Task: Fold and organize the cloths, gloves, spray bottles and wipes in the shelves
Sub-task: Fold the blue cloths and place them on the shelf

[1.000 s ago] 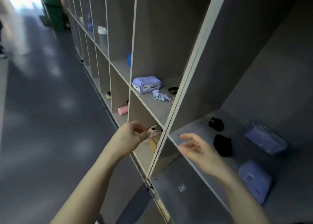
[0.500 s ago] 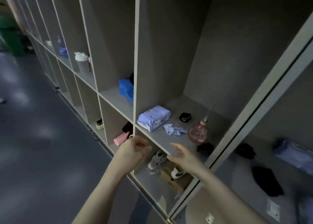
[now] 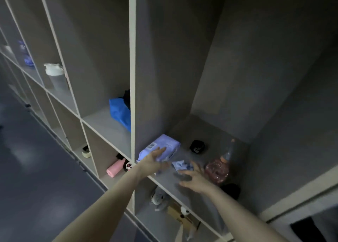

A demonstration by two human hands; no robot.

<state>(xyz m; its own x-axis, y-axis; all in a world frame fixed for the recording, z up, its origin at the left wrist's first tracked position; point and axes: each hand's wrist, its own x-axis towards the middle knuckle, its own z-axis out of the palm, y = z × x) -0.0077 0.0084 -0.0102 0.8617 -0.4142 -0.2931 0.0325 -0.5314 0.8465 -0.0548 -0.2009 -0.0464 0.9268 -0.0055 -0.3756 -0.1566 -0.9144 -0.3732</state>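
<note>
We reach into a matte grey shelf (image 3: 182,130) compartment. Our left hand (image 3: 152,161) lies with straight fingers on the soft, pillow-shaped lavender wipes pack (image 3: 161,149) at the near left. Our right hand (image 3: 193,177) hovers, fingers spread and holding nothing, just near a crumpled pale-blue cloth (image 3: 180,165). A rounded, translucent pink spray bottle (image 3: 217,169) stands right; a balled black glove (image 3: 197,146) lies farther back.

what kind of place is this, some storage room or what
Probably a storage or locker area off a corridor: a long wall of open grey cubby shelves runs beside a dark floor, and they hold supplies such as a wipes pack and a pink spray bottle.
</note>
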